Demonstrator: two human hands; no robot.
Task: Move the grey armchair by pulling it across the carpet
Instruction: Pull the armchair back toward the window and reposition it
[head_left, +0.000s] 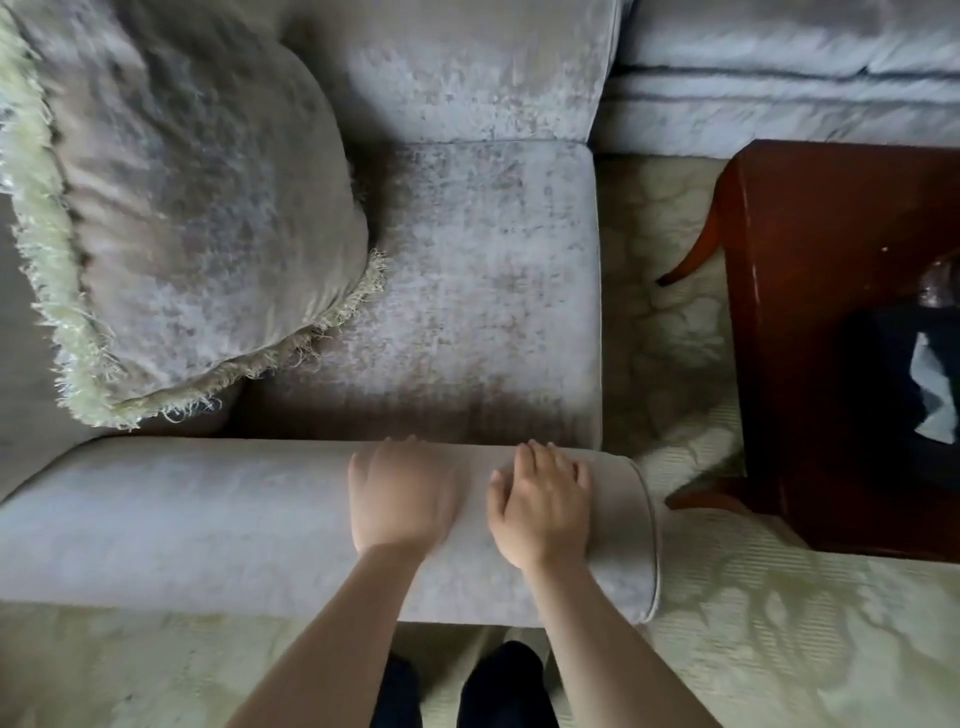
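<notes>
We reach both bare forearms (332, 649) forward, our left hand (402, 499) and right hand (543, 501) lying palm-down side by side, fingers pointing ahead, the left blurred, the right's slightly spread.

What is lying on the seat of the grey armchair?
A grey cushion with a pale fringe lies on the left part of the seat. The right part is bare. Anything beneath the cushion is hidden.

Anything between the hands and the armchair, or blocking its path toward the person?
Nothing visible: left hand and right hand rest on the armchair; the carpet toward the person holds only their legs. Table stands aside.
</notes>
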